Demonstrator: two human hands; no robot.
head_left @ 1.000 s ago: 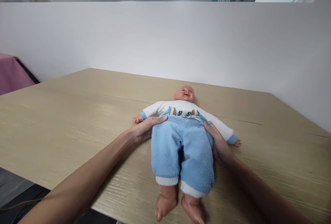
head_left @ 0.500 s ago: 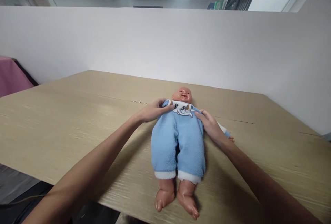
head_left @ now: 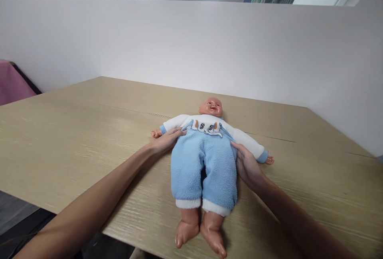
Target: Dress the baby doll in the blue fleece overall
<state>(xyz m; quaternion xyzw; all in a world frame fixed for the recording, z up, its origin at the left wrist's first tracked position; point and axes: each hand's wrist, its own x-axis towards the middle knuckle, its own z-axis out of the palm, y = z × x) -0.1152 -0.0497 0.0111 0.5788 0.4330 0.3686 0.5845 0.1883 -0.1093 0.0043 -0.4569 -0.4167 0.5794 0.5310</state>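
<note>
A baby doll [head_left: 211,107] lies on its back on the wooden table, feet toward me. It wears a white long-sleeved top [head_left: 247,142] with blue cuffs, and light blue fleece overalls [head_left: 191,159] with white leg hems and an animal face on the bib. At the waist on the left, my left hand [head_left: 168,139] pinches the overalls' side edge, thumb on top. My right hand [head_left: 247,164] grips the opposite side, its thumb on the fabric and its other fingers partly hidden alongside. Both doll arms stretch outward, and its bare feet lie near the table's front edge.
The wooden table [head_left: 89,123] has narrow seams and ends at a white partition [head_left: 185,44] behind the doll. Pink cloth [head_left: 14,81] hangs over something at the far left. Below the front left edge are dark objects and grey floor.
Both hands have slid down from the bib's upper corners to the overalls' sides at the waist. The doll's left-side sleeve and hand now show. The view has tilted slightly downward.
</note>
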